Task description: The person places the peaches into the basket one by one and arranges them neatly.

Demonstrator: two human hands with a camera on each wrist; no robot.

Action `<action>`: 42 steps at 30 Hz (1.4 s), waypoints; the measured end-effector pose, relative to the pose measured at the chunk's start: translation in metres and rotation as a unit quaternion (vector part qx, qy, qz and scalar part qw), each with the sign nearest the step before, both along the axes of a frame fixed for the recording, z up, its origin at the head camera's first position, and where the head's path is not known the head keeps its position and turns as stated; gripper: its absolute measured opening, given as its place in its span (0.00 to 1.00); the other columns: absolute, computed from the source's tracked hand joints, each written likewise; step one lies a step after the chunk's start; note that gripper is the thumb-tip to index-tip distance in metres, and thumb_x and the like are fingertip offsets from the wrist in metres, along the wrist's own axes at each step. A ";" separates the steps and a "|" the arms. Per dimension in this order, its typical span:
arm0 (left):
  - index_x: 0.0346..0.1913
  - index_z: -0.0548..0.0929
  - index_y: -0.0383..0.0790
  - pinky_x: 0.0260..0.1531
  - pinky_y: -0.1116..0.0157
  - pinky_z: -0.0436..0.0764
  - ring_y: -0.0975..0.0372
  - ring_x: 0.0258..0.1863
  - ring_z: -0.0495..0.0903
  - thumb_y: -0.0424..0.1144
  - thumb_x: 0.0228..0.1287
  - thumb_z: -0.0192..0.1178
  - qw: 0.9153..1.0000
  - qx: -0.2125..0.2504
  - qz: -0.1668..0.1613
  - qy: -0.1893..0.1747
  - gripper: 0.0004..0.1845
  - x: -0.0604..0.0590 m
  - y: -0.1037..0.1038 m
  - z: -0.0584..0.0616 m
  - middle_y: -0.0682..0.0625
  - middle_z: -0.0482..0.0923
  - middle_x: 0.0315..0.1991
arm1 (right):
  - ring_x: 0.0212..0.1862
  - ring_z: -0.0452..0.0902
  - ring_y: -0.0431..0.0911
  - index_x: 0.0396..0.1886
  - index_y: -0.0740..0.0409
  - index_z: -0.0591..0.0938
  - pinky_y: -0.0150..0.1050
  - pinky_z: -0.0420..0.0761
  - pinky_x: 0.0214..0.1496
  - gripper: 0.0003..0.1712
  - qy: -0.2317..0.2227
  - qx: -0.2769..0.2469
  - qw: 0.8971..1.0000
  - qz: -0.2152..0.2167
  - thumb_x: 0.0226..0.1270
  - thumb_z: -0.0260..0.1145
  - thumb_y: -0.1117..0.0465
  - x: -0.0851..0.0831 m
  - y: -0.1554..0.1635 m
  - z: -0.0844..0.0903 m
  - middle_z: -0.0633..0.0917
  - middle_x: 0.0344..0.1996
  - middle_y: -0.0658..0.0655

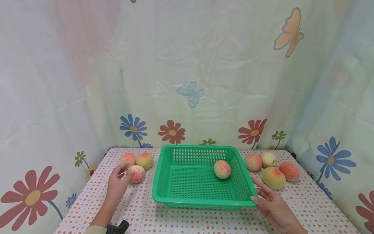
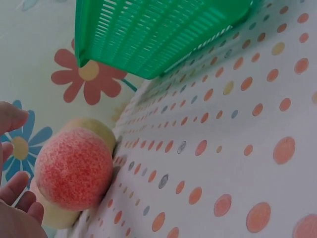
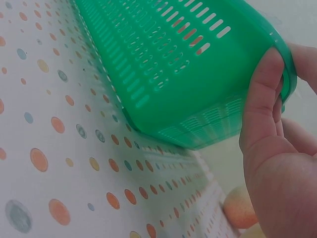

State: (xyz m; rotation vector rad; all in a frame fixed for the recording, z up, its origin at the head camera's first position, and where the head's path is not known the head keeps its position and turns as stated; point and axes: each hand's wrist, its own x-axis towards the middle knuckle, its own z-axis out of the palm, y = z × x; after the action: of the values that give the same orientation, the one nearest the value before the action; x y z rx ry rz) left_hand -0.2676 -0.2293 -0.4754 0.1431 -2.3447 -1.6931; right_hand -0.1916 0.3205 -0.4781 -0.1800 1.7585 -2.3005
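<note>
A green plastic basket [image 1: 201,203] stands mid-table with one speckled peach [image 1: 222,169] inside, toward its right. At its front right corner my right hand [image 1: 274,206] grips the rim; the right wrist view shows the thumb [image 3: 265,84] pressed against that edge. On the left, a cluster holds a pink-speckled peach [image 1: 137,174], a reddish peach [image 1: 128,159] and a yellow-red peach [image 1: 144,160]. My left hand [image 1: 118,183] is beside the front one, fingers parted and slightly bent. In the left wrist view, a gap shows between the fingers and the nearest peach [image 2: 74,168].
Right of the basket lie several more fruits: a speckled peach [image 1: 253,162], a pale yellow one [image 1: 268,159], a large yellow-red one [image 1: 273,177] and a red one [image 1: 289,171]. A dotted cloth [image 1: 181,222] covers the table. Flowered curtains [image 1: 193,65] hang behind and at both sides.
</note>
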 end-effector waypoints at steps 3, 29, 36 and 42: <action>0.71 0.69 0.38 0.77 0.46 0.62 0.44 0.73 0.62 0.40 0.71 0.65 1.000 -0.001 -0.001 -0.001 0.30 -0.003 -0.001 -0.004 0.38 0.64 0.71 | 0.52 0.84 0.40 0.68 0.26 0.73 0.36 0.87 0.54 0.34 -0.002 0.002 1.000 -0.002 0.78 0.56 0.71 0.000 0.000 0.000 0.83 0.53 0.46; 0.78 0.60 0.44 0.55 0.55 0.77 0.47 0.61 0.68 0.45 0.64 0.71 0.997 -0.055 0.031 -0.043 0.44 -0.018 0.010 -0.027 0.36 0.57 0.66 | 0.54 0.83 0.39 0.68 0.26 0.73 0.35 0.86 0.55 0.33 -0.003 0.002 1.000 -0.004 0.78 0.55 0.70 0.002 -0.002 0.002 0.82 0.53 0.46; 0.79 0.57 0.43 0.64 0.44 0.74 0.43 0.66 0.66 0.48 0.62 0.72 0.997 -0.050 0.024 -0.055 0.48 -0.017 0.015 -0.024 0.34 0.55 0.70 | 0.54 0.83 0.39 0.67 0.26 0.73 0.35 0.87 0.55 0.33 -0.009 0.009 1.000 -0.015 0.78 0.56 0.70 0.001 -0.002 0.002 0.82 0.53 0.46; 0.80 0.57 0.45 0.69 0.38 0.69 0.41 0.68 0.64 0.45 0.63 0.72 0.997 -0.045 0.025 -0.061 0.47 -0.019 0.016 -0.026 0.34 0.54 0.72 | 0.54 0.83 0.40 0.67 0.25 0.73 0.35 0.87 0.55 0.32 -0.012 0.013 1.000 -0.020 0.78 0.57 0.70 0.000 -0.002 0.001 0.82 0.53 0.46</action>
State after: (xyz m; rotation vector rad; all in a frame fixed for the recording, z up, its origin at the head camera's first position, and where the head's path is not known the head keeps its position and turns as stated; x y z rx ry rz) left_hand -0.2870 -0.2136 -0.5011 0.2945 -2.4777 -1.5938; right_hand -0.1911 0.3186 -0.4768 -0.1120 1.7952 -2.2969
